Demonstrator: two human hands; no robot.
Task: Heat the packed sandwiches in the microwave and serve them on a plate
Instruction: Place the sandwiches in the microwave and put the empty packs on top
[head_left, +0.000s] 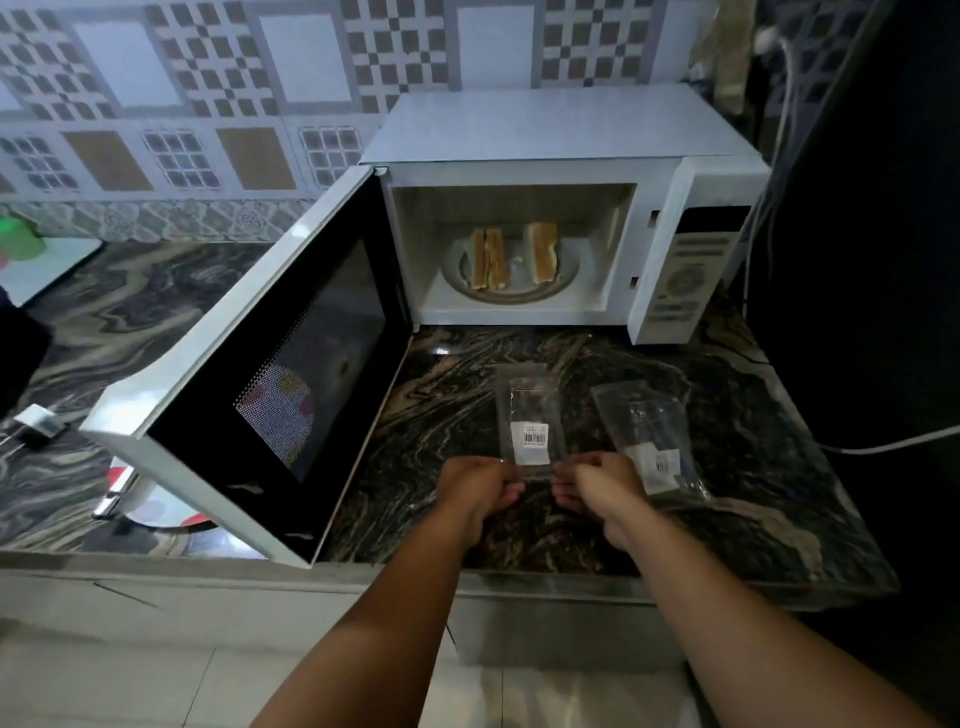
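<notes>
The white microwave's black-windowed door (270, 374) hangs wide open to the left, giving access to the cavity, where two toasted sandwich halves (488, 258) stand on edge on the round glass turntable plate (563, 270), apparently unpacked and ready for heating. On the dark marbled stone counter (519, 525) the left hand (480, 486) and right hand (592, 483) each pinch a lower corner of an empty clear plastic wrapper with a barcode label (530, 415), fingers curled under. A second clear wrapper (649, 441) lies just to the right.
</notes>
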